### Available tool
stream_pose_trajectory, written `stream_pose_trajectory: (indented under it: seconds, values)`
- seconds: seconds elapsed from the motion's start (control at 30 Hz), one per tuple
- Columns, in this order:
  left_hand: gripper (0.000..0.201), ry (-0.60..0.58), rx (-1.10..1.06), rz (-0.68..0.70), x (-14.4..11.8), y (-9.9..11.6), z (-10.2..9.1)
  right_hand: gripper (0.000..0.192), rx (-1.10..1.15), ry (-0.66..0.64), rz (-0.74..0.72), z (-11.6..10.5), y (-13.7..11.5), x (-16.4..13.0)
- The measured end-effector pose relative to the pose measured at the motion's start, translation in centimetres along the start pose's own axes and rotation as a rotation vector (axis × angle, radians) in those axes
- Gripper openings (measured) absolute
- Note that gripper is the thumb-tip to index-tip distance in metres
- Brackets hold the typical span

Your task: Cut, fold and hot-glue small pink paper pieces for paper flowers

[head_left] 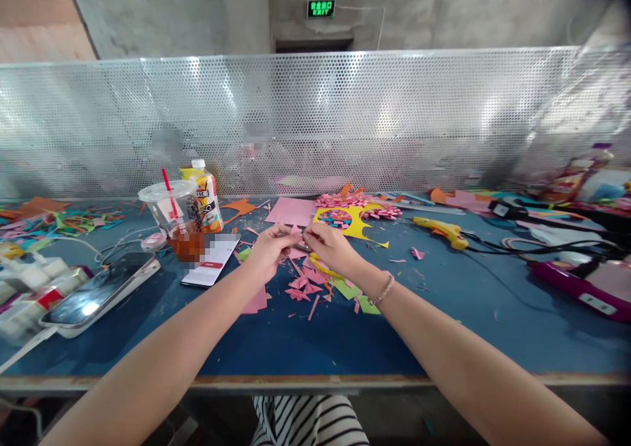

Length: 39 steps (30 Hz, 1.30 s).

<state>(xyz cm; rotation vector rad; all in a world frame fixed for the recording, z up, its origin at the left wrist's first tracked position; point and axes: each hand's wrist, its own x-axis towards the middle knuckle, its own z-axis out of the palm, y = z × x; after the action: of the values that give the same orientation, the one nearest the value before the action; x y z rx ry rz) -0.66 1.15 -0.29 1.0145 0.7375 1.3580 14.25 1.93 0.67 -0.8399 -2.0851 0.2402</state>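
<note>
Together, the left hand (269, 249) and right hand (331, 247) pinch a small pink paper piece (296, 234) between their fingertips, above the blue table (444, 314). Yellow-handled scissors (323, 267) hang from the right hand. Pink scraps (303, 287) lie just beneath; a phone (98, 291) lies far left.

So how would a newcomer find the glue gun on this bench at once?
Start at the blue table and look right of the two hands, past the yellow paper cut-out. The glue gun lies flat there, a dark cord trailing right. It is the only solid yellow tool with an orange trigger; its neighbours are paper scraps.
</note>
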Motion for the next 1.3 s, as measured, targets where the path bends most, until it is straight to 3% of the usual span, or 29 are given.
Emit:
stream_pose_trajectory:
  seconds: [0.23,0.47,0.67,0.8,1.07,1.3]
  values:
    - [0.01,0.006,0.001,-0.094,-0.6,0.1,0.6,0.02,0.123,-0.102,0.125,-0.4,0.1,-0.4]
    - [0.011,0.016,0.22,0.054,-0.9,0.1,1.0,0.024,0.281,-0.08,0.235,-0.6,0.2,-0.2]
    - [0.016,-0.064,0.301,0.122,-0.9,-0.2,1.0,0.027,0.285,-0.113,0.264,-0.3,0.4,-0.1]
    - [0.014,-0.062,0.247,0.084,-0.9,-0.1,1.0,0.026,0.18,-0.086,0.19,-0.3,0.5,-0.1]
    - [0.013,-0.029,0.011,-0.138,-0.8,0.5,1.0,0.025,-0.137,0.02,-0.146,-0.8,0.6,-0.1]
    - [0.003,-0.035,-0.102,-0.118,-0.4,0.2,0.4,0.016,-0.167,-0.058,-0.164,-0.8,0.8,-0.3]
